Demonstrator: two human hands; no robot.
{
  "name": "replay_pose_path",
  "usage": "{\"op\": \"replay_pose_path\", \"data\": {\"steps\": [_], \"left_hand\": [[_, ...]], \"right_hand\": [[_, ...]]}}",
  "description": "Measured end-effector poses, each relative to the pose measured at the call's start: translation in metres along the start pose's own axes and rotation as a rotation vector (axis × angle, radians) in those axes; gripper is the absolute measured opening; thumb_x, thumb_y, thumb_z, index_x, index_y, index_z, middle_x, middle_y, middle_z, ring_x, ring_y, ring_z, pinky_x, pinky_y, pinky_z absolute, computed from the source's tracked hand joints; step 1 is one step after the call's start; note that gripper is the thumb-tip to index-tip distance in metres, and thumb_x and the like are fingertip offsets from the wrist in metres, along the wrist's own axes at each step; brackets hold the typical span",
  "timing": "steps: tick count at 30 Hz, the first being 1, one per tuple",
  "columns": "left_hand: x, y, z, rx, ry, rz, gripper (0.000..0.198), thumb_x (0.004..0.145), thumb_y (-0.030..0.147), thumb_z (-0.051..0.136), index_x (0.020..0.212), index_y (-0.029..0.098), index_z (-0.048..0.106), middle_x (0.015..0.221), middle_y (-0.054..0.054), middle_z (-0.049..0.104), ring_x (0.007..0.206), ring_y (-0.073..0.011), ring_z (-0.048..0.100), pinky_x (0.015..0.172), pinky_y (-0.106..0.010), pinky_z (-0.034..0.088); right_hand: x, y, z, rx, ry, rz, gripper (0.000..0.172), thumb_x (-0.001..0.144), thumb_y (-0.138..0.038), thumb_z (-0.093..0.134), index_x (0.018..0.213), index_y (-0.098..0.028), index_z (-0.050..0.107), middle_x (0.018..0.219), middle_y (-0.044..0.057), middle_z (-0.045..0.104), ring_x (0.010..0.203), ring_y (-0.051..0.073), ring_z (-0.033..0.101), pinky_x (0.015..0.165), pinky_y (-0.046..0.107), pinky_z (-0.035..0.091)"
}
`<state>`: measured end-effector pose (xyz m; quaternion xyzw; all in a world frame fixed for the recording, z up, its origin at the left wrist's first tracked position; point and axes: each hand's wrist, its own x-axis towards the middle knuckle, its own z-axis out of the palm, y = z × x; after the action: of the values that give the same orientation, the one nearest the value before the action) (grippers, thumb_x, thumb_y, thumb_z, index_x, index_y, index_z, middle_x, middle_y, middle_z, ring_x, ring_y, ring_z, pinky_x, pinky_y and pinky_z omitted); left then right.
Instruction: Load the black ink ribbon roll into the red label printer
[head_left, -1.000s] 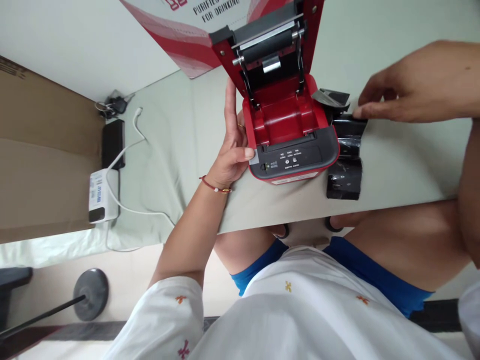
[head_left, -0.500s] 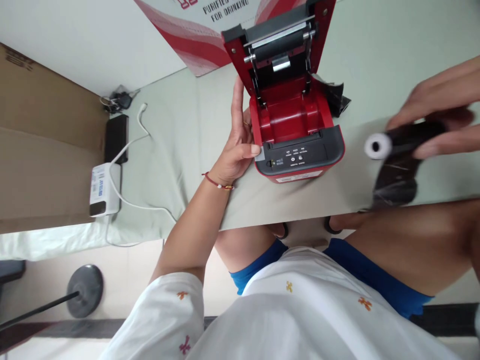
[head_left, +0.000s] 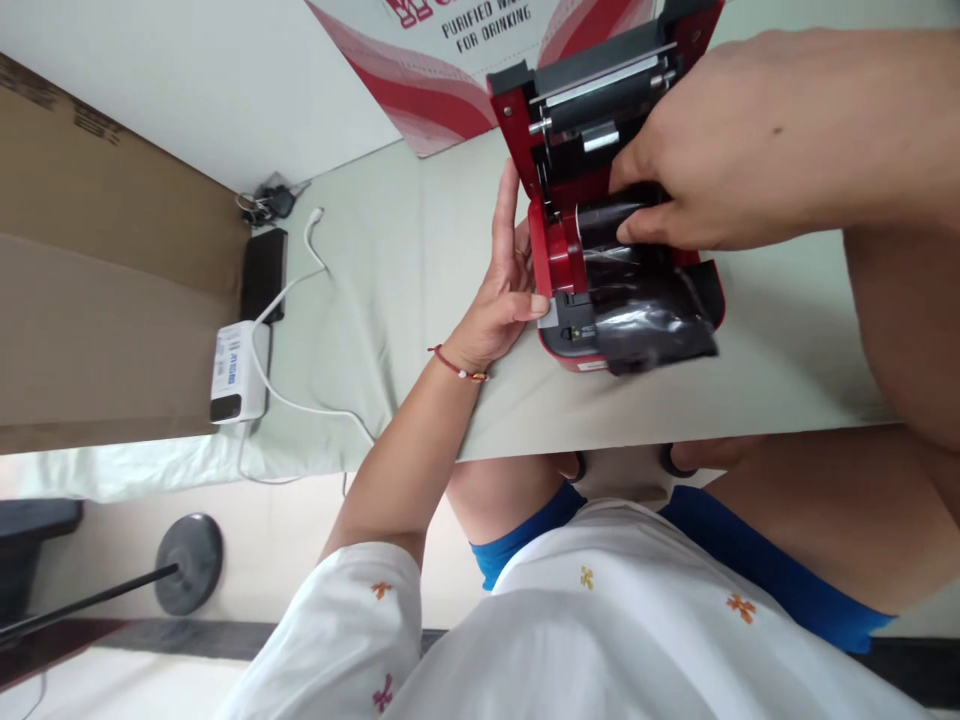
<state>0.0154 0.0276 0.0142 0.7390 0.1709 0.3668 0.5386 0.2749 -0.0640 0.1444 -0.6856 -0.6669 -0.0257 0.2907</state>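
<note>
A red and black receipt printer [head_left: 564, 262] rests on the covered table with its lid [head_left: 592, 110] swung up. My left hand [head_left: 504, 290] grips the printer's left side, thumb on the front corner and fingers along the wall. Over the open compartment, my right hand [head_left: 675, 180] pinches a black paper roll [head_left: 607, 222] between thumb and fingers. The roll's loose glossy end [head_left: 649, 315] drapes forward across the printer's front panel and covers most of it. Behind the roll and hand, much of the compartment is hidden.
A red and white carton [head_left: 480, 60] stands behind the printer. On the left are a brown cardboard box [head_left: 120, 270], a black flat box [head_left: 264, 275], a white device [head_left: 238, 372] with a cable [head_left: 289, 405], and keys [head_left: 270, 200]. The table's front edge lies above my legs.
My right hand has carried the black paper roll from the right, leftward to the printer's open compartment. My left hand keeps its grip. The view has shifted slightly.
</note>
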Motion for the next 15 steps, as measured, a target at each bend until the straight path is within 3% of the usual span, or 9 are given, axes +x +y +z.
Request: {"op": "replay_pose_path", "data": {"steps": [3,6,10,12,14,15], "left_hand": [[-0.002,0.0,-0.001,0.028,0.032,-0.017,0.124,0.065,0.089,0.088,0.171,0.046,0.039,0.144,-0.007,0.075,0.143,-0.0334,0.07,0.119,-0.047,0.058],[-0.002,0.002,0.0,-0.032,0.007,-0.003,0.126,0.066,0.086,0.089,0.173,0.045,0.037,0.14,-0.006,0.076,0.142,-0.0326,0.069,0.118,-0.048,0.058],[0.001,0.0,0.0,-0.068,-0.077,0.035,0.127,0.068,0.086,0.088,0.175,0.046,0.031,0.138,-0.006,0.076,0.139,-0.033,0.071,0.119,-0.05,0.057],[0.003,-0.003,-0.001,-0.056,-0.1,0.071,0.125,0.07,0.086,0.086,0.175,0.048,0.029,0.138,-0.005,0.075,0.137,-0.0326,0.073,0.119,-0.05,0.056],[0.004,-0.007,-0.003,-0.052,-0.116,0.115,0.124,0.071,0.086,0.085,0.175,0.049,0.028,0.14,-0.004,0.075,0.138,-0.0322,0.072,0.12,-0.049,0.056],[0.005,-0.009,-0.003,-0.054,-0.123,0.127,0.123,0.072,0.086,0.085,0.175,0.049,0.028,0.141,-0.004,0.074,0.139,-0.0322,0.072,0.12,-0.049,0.055]], "right_hand": [[-0.006,0.001,0.011,-0.071,-0.079,-0.156,0.055,0.109,-0.068,0.054,0.097,-0.024,0.085,0.105,0.002,0.085,0.117,0.027,0.08,0.098,0.04,0.061],[-0.004,-0.018,0.013,-0.285,-0.335,-0.258,0.041,0.091,-0.068,0.079,0.105,-0.03,0.087,0.079,0.004,0.076,0.102,0.036,0.081,0.087,0.051,0.064],[0.003,-0.057,0.011,-0.49,-0.617,0.006,0.032,0.069,-0.032,0.099,0.099,-0.03,0.088,0.062,0.004,0.059,0.09,0.044,0.078,0.077,0.06,0.065],[0.002,-0.06,0.017,-0.481,-0.639,0.035,0.024,0.067,-0.024,0.097,0.088,-0.026,0.085,0.057,0.003,0.053,0.089,0.045,0.077,0.078,0.063,0.063],[-0.002,-0.046,0.031,-0.294,-0.498,-0.046,0.018,0.068,-0.026,0.096,0.072,-0.025,0.079,0.055,0.003,0.051,0.088,0.04,0.075,0.087,0.065,0.061],[-0.004,-0.036,0.041,-0.154,-0.389,-0.092,0.026,0.07,-0.03,0.097,0.062,-0.025,0.072,0.055,0.003,0.053,0.088,0.036,0.074,0.094,0.065,0.059]]}}
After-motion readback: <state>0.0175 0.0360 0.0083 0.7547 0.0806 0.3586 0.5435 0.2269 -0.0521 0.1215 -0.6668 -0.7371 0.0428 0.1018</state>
